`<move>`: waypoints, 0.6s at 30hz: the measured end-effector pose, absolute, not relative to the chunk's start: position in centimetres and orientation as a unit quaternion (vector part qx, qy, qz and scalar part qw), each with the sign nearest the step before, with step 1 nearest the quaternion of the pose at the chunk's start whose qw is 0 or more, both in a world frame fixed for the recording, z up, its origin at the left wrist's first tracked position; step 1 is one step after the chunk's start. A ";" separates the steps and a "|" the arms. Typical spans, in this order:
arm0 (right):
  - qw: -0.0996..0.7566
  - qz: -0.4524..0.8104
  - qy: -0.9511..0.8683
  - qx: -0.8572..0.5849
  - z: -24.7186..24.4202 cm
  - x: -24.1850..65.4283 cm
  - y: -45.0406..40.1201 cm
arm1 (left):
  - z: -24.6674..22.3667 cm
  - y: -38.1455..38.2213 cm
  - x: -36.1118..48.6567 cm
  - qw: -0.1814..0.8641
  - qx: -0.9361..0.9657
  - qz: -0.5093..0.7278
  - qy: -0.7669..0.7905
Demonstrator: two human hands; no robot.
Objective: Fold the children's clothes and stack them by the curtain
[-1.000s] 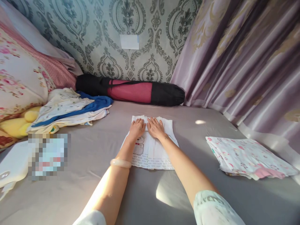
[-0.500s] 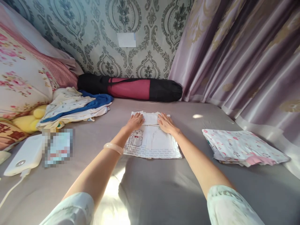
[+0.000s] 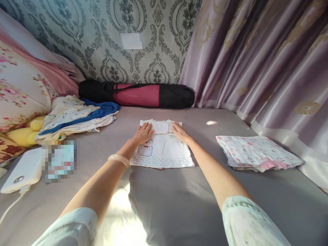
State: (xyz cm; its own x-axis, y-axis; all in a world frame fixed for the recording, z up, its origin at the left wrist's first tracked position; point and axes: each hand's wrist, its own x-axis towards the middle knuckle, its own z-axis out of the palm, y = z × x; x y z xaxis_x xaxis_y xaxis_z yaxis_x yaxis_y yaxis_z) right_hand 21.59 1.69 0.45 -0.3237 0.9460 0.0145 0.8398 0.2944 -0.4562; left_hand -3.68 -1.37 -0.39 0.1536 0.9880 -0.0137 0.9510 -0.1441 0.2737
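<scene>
A small white shirt (image 3: 166,150) with a bear print and lines of small lettering lies flat on the grey sheet, its far part folded over into a band. My left hand (image 3: 144,133) rests palm down at the left side of this fold, fingers stretched out. On the fold's right side lies my right hand (image 3: 180,132), its fingers extended with the edge of the hand against the cloth. Both hands are open and press on the fabric without gripping it.
A folded stack of printed cloth (image 3: 258,152) lies to the right. Rumpled clothes (image 3: 77,114), a white power bank with cable (image 3: 24,169) and a blurred packet (image 3: 61,160) are at the left. A long black-and-red bag (image 3: 137,95) lies along the wall beside the curtain (image 3: 217,54).
The view has turned slightly, so everything sits a little farther left. Both hands stay on the shirt's fold; my right hand's fingers have drawn closer together.
</scene>
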 end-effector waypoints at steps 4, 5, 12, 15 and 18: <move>0.250 0.233 -0.696 -0.632 1.0 23.7 0.6 | 0.0 -3.3 -5.4 0.084 0.737 0.103 0.663; 0.260 0.242 -0.673 -0.648 0.9 24.2 0.2 | 0.0 -3.9 -5.9 0.069 0.733 0.108 0.668; 0.238 0.282 -0.632 -0.681 0.5 26.2 -3.7 | 1.3 -8.3 -7.7 0.113 0.668 0.109 0.728; 0.218 0.276 -0.638 -0.685 1.0 26.0 -5.5 | 1.8 -9.8 -7.5 0.164 0.641 0.141 0.737; 0.210 0.306 -0.640 -0.673 1.7 26.1 -7.3 | 2.0 -11.2 -7.5 0.210 0.620 0.201 0.729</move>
